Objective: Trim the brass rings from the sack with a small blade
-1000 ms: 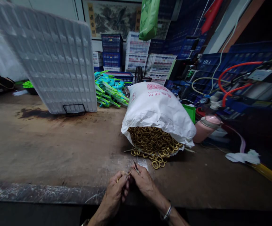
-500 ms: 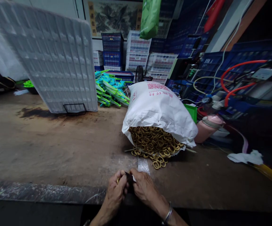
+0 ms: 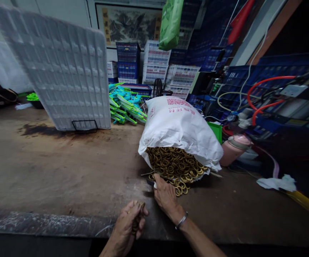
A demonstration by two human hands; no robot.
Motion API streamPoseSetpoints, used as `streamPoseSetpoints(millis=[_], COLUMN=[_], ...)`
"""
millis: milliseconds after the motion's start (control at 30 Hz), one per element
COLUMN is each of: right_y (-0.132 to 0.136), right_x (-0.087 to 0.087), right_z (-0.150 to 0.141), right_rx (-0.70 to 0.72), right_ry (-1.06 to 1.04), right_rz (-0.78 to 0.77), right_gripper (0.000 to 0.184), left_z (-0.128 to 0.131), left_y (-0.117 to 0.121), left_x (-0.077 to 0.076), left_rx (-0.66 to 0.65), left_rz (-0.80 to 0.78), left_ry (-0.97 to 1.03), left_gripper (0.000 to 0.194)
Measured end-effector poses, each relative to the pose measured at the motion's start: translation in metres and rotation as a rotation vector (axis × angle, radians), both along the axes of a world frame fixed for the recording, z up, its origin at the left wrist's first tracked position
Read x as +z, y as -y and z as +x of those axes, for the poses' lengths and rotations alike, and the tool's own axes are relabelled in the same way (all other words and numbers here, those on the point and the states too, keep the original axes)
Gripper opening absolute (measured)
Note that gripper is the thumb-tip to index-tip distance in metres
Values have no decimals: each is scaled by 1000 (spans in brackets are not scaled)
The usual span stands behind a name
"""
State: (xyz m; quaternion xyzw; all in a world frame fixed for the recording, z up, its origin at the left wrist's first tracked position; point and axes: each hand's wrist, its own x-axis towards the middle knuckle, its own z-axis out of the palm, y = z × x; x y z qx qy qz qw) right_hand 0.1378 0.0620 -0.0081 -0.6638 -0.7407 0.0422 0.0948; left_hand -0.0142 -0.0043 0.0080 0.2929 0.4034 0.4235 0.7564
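A white woven sack (image 3: 179,119) with red print lies on its side, its mouth towards me, full of brass-coloured rings (image 3: 174,160) that spill onto the table. At the spilled rings is my right hand (image 3: 166,196), closed, with a dark flat strip (image 3: 150,182) and a bit of white showing at its fingertips. Its fingers partly cover the nearest rings. Lower and to the left, my left hand (image 3: 129,223) is curled around several brass-coloured rings (image 3: 135,223), mostly hidden by the fingers.
A ribbed translucent plastic tray (image 3: 63,71) stands upright in a black wire stand (image 3: 84,125) at the left. Green and turquoise plastic pieces (image 3: 127,105) lie behind the sack. A pink bottle (image 3: 233,151) and a white cloth (image 3: 277,183) are on the right. Crates (image 3: 157,53) are stacked behind.
My hands have parted. The right one has moved forward to the spilled rings, carrying the dark strip; the left one has dropped slightly lower, rings now visible in it.
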Motion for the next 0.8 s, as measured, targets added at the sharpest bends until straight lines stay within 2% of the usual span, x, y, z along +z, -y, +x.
streamPoseSetpoints(millis=[100, 233, 467, 633, 767, 800], right_y=[-9, -13, -4, 7, 13, 14], right_x=[-4, -4, -8, -17, -10, -8], right_z=[1, 3, 12, 16, 11, 8], right_rx=[-52, -81, -69, -3, 9, -12], right_ry=[56, 83, -27, -260, -598, -701], right_rz=[-31, -48, -21, 36, 11, -21], right_gripper=[30, 28, 31, 38, 13, 13], left_z=[-1, 0, 1, 1, 0, 1], left_y=[-1, -2, -7, -10, -15, -16], left_x=[-2, 0, -2, -7, -9, -9], left_rx=[-5, 67, 55, 68, 125, 146], left_rz=[-1, -46, -88, -167, -282, -309], left_ry=[-15, 31, 150, 207, 248, 262], left_gripper=[36, 29, 28, 34, 30, 29])
